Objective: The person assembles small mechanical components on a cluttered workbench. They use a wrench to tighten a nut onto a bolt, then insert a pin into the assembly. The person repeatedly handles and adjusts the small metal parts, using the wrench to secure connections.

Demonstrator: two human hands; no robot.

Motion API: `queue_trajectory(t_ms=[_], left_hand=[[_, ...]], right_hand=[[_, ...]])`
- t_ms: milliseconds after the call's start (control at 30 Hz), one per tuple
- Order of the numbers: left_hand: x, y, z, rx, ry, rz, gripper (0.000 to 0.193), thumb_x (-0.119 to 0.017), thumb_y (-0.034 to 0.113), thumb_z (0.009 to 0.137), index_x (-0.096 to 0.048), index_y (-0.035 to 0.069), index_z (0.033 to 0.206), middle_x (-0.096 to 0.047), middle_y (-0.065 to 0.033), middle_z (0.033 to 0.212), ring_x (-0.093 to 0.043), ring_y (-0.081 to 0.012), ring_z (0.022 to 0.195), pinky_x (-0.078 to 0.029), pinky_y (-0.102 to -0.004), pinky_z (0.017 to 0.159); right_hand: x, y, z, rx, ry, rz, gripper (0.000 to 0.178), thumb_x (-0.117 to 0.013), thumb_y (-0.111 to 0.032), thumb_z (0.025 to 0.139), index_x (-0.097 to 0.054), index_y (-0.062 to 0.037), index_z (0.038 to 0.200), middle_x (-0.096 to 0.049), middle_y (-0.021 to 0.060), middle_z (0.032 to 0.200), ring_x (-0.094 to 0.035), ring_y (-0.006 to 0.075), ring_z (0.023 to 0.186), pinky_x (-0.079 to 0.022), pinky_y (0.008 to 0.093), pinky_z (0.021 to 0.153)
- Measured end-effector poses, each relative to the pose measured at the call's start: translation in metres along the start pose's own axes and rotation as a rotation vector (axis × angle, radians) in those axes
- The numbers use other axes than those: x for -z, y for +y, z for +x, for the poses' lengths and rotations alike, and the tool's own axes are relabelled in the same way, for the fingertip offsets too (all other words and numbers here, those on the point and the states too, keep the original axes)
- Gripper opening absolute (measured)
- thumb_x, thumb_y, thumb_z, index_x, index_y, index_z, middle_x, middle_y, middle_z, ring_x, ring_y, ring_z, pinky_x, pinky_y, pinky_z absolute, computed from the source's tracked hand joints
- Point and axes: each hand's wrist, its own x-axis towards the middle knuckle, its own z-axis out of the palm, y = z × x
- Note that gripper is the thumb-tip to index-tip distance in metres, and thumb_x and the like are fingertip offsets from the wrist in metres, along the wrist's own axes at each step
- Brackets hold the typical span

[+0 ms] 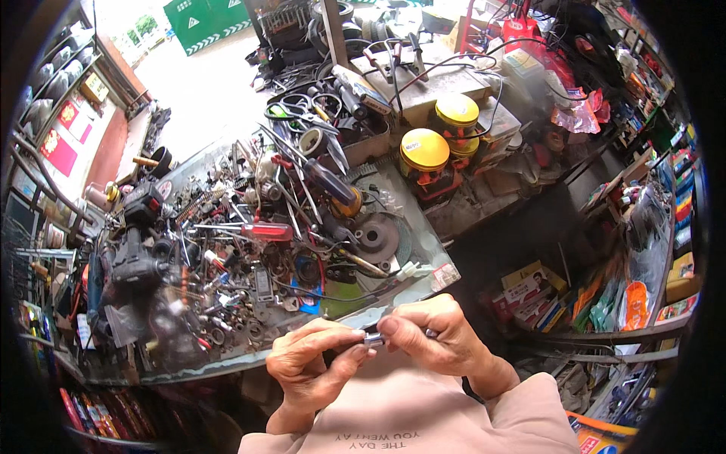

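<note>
Between my two hands, just in front of my chest, is a small silver metal cylinder (373, 340). The thumb and forefinger of my left hand (311, 365) pinch its left end. My right hand (432, 334) closes on the other end with thumb and fingers, which hide much of the piece. A small glint of metal shows among the curled right fingers, too little of it to name. Both hands are over the near edge of a glass-topped bench (227, 366), beside its right front corner.
Loose metal parts and tools crowd the bench, among them a red-handled screwdriver (266, 231), a black power drill (136, 250), scissors (302, 113) and a grey disc (376, 236). Yellow-lidded tubs (425, 150) stand beyond. Packed shelves (650, 325) rise at the right.
</note>
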Motion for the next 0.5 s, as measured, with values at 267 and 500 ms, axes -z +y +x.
queue_trajectory(t_ms=[267,500], left_hand=[[-0.05,-0.013,-0.006,0.167,0.087,-0.243,0.015,-0.068,-0.007,0.076,-0.066,-0.008,0.091,-0.065,-0.0147,0.077,-0.064,-0.0153,0.064,-0.049,-0.0218,0.054],[-0.055,-0.022,0.001,0.178,-0.021,-0.205,0.014,-0.067,-0.009,0.075,-0.065,-0.009,0.09,-0.064,-0.0148,0.078,-0.065,-0.0167,0.066,-0.052,-0.0229,0.056]], right_hand=[[0.027,0.018,-0.025,-0.035,0.148,-0.126,0.019,-0.066,-0.017,0.086,-0.064,0.0011,0.08,-0.052,-0.0001,0.058,-0.043,0.0029,0.053,-0.035,0.021,0.046],[0.03,0.02,-0.025,-0.097,0.269,0.013,0.02,-0.071,-0.016,0.081,-0.062,0.0017,0.077,-0.058,0.0008,0.063,-0.048,0.0048,0.054,-0.036,0.0205,0.047]])
